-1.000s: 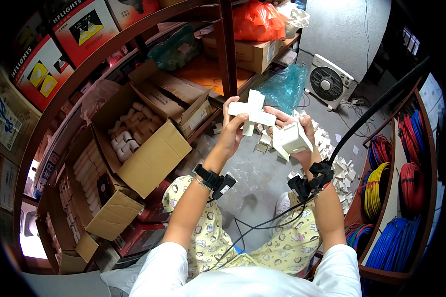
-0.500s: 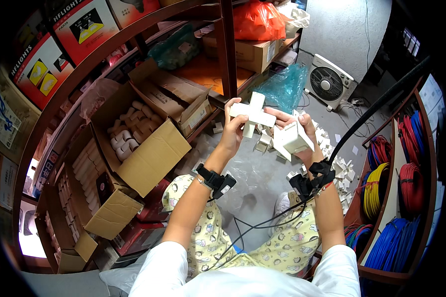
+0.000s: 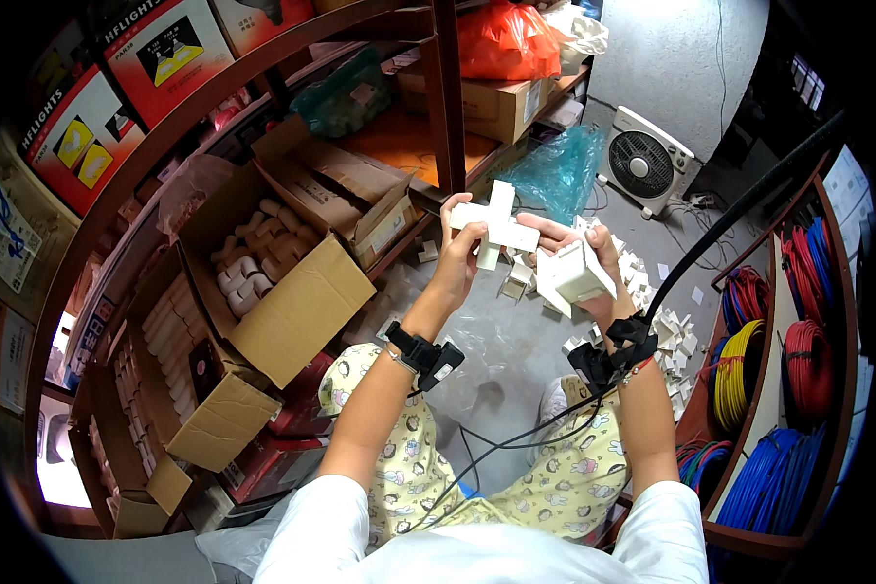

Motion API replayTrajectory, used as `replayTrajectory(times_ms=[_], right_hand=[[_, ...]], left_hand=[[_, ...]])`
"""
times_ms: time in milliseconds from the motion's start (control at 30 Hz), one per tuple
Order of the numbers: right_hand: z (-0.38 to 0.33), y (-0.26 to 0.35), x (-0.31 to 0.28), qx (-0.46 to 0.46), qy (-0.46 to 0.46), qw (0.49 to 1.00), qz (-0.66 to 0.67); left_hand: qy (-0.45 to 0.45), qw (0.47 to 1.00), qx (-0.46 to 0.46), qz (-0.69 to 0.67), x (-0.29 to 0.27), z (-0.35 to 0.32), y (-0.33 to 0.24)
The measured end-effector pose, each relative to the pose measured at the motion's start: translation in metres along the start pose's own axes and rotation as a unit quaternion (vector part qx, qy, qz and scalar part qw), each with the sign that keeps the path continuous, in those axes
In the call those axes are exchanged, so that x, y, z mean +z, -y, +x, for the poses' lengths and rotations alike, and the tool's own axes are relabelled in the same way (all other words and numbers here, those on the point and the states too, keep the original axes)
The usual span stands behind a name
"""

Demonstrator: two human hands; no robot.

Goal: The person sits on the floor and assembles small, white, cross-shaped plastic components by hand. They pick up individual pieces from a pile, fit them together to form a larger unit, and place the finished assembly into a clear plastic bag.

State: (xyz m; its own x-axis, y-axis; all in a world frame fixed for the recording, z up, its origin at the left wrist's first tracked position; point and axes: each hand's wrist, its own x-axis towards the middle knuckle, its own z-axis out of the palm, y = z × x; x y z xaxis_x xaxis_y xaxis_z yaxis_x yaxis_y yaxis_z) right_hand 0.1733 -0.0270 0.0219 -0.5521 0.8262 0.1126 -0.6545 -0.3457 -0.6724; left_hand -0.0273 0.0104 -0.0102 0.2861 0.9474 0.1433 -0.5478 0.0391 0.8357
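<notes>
A white plastic cross-shaped trunking fitting is pinched at its left arm by my left hand, thumb on top. My right hand grips a second white plastic fitting, boxy with a flat flange, its exact kind unclear. The fingers of that hand reach toward the right arm of the cross; whether they touch it I cannot tell. Both pieces are held up side by side above the floor. Beyond and below my right hand, a heap of similar white fittings lies on the floor.
Open cardboard boxes with white and tan cylindrical pieces stand left, beside a brown metal shelf. A box fan and teal plastic bag are ahead. Coiled wires fill a rack at right. A black cable arcs past my right arm.
Both hands keep their grips. The cross-shaped fitting has shifted very slightly to the left; the rest looks the same.
</notes>
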Motion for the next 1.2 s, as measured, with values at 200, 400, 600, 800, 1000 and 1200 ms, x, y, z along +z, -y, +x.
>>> replayTrajectory(times_ms=[200, 400, 600, 800, 1000, 1200], right_hand=[[0.003, -0.001, 0.0, 0.005, 0.048, 0.998, 0.031], [0.003, 0.0, 0.003, -0.001, 0.033, 0.999, 0.009], [0.005, -0.003, -0.002, -0.018, 0.036, 0.999, 0.009], [0.005, -0.005, 0.001, -0.019, 0.032, 0.999, 0.002], [0.006, -0.006, -0.002, -0.019, 0.038, 0.999, -0.003], [0.005, -0.008, -0.002, -0.037, 0.022, 0.999, -0.012]], left_hand=[[0.0, 1.0, 0.006, -0.002, 0.001, -0.002, -0.004], [-0.003, 1.0, 0.003, -0.024, 0.003, -0.004, -0.008], [-0.002, 1.0, 0.01, -0.014, 0.001, -0.002, -0.005], [-0.004, 1.0, 0.002, -0.028, 0.001, -0.001, -0.005], [-0.004, 1.0, 0.018, -0.003, -0.004, 0.0, 0.0], [-0.026, 0.999, 0.027, 0.017, 0.001, 0.001, 0.005]])
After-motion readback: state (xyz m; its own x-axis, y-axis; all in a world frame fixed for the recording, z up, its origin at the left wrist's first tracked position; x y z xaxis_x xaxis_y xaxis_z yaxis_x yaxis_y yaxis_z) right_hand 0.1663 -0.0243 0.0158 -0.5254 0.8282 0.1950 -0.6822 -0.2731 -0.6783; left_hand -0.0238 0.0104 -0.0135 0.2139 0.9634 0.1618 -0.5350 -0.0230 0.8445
